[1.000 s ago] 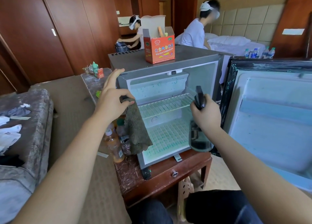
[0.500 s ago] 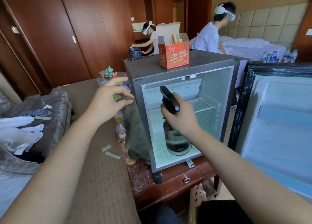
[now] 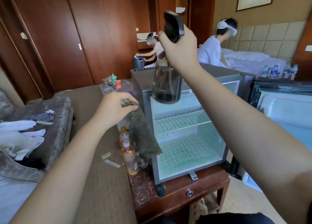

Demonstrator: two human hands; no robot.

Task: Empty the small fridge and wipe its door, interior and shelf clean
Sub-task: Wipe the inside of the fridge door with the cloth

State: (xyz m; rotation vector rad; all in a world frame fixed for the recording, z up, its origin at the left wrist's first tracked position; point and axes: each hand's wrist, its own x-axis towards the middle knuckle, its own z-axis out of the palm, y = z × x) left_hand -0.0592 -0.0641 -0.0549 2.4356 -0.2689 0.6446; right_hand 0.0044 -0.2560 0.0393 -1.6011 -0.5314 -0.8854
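The wooden counter (image 3: 145,190) carries the open fridge (image 3: 189,149), which fills most of its top. Just beside the fridge's left wall stand orange drink bottles (image 3: 130,157), with small toys (image 3: 112,79) and a red box (image 3: 118,84) at the far end. Two paper strips (image 3: 112,163) lie on the carpeted floor (image 3: 109,190) near the counter.

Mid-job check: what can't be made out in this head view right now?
Head view:
1. The fridge door: lower part covered by the right forearm, far side cut off by the right edge.
2. The fridge's top compartment: left part behind the spray bottle.
3. The bottles beside the fridge: partly behind the cloth; labels too blurred to read.
4. The spray bottle's head: motion-blurred, nozzle direction unclear.
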